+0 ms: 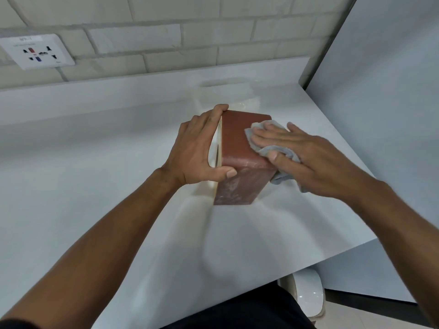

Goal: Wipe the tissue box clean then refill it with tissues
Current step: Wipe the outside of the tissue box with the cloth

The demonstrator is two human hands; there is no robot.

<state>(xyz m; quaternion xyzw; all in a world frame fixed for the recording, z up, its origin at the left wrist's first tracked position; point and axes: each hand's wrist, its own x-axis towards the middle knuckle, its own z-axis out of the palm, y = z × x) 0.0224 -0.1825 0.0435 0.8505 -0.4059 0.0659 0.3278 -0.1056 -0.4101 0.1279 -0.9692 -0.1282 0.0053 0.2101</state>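
A reddish-brown tissue box [237, 148] stands on its side on the white counter [95, 162], its cream slotted face turned left. My left hand [197, 150] grips the box, fingers over the far top edge and thumb on the near corner. My right hand [306, 157] presses a grey cloth [273, 150] flat against the box's upper right face, fingers straight. A clear pack of tissues [225, 93] lies on the counter just behind the box, faint against the white surface.
A brick-pattern wall with a power socket plate [35, 52] runs along the back. A grey partition panel [380, 115] borders the counter's right edge. A white object [308, 295] sits on the floor below the counter's near right corner.
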